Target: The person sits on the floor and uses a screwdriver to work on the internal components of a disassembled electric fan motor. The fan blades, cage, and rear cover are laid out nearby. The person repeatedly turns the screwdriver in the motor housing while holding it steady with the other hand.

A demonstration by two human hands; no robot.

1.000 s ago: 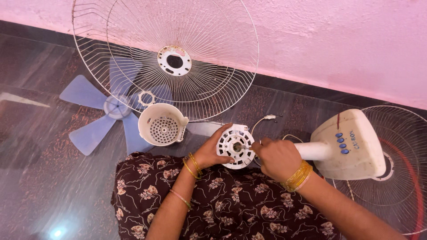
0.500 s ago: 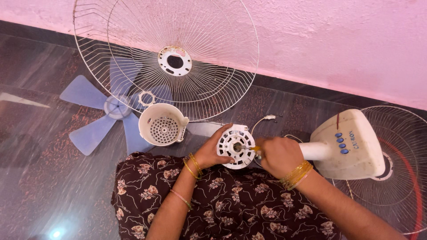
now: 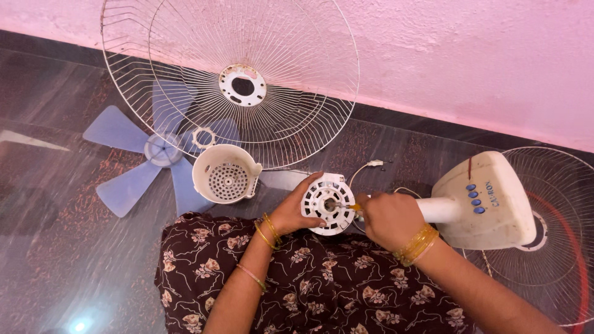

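- Fan motor housing (image 3: 327, 204), white and round with slots, sits at the lower middle of the frame, just above the person's patterned lap.
- Left hand (image 3: 291, 212) cups the housing from the left, fingers curled around its rim and thumb on its lower edge.
- Right hand (image 3: 387, 218) is closed around a screwdriver (image 3: 348, 207), whose tip meets the hub of the housing.
- White fan base (image 3: 486, 201) with blue buttons lies at the right of the frame, its neck running behind the right hand.
- White perforated cup-shaped cover (image 3: 224, 175) rests on the floor just left of the housing.
- Blue fan blade (image 3: 139, 158) lies at the left, partly under a large wire grille (image 3: 232, 80) leaning on the pink wall.
- Second wire grille (image 3: 557, 235) lies at the right edge, under the base.
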